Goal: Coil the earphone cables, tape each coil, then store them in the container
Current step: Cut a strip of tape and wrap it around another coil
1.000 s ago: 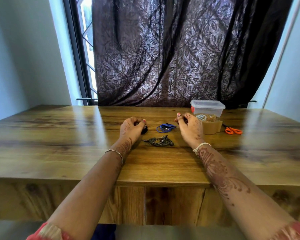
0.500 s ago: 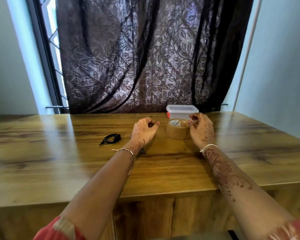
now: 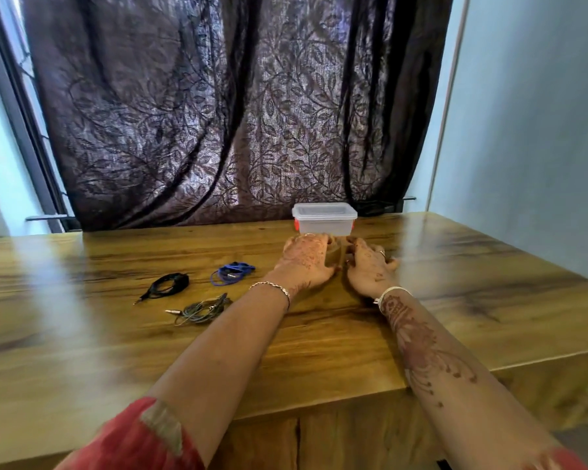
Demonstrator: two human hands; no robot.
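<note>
Three loosely coiled earphone cables lie left of my hands on the wooden table [image 3: 455, 300]: a black cable [image 3: 168, 284], a blue cable [image 3: 231, 273] and a grey-green cable [image 3: 201, 308]. A brown tape roll [image 3: 336, 253] stands just in front of the clear lidded container [image 3: 324, 220]. My left hand [image 3: 304, 262] curls over the roll's left side and hides most of it. Against the roll's right side is my right hand [image 3: 369, 266], its fingers spread and its outer fingers on the table. Whether it pinches the tape is hidden.
A dark leaf-patterned curtain [image 3: 235, 113] hangs behind the table's far edge, with a window frame at the left and a pale wall at the right. The table's front edge runs under my forearms.
Both hands have moved from the cables to the tape roll near the container. The view has swung, so the three cables now lie to the left.
</note>
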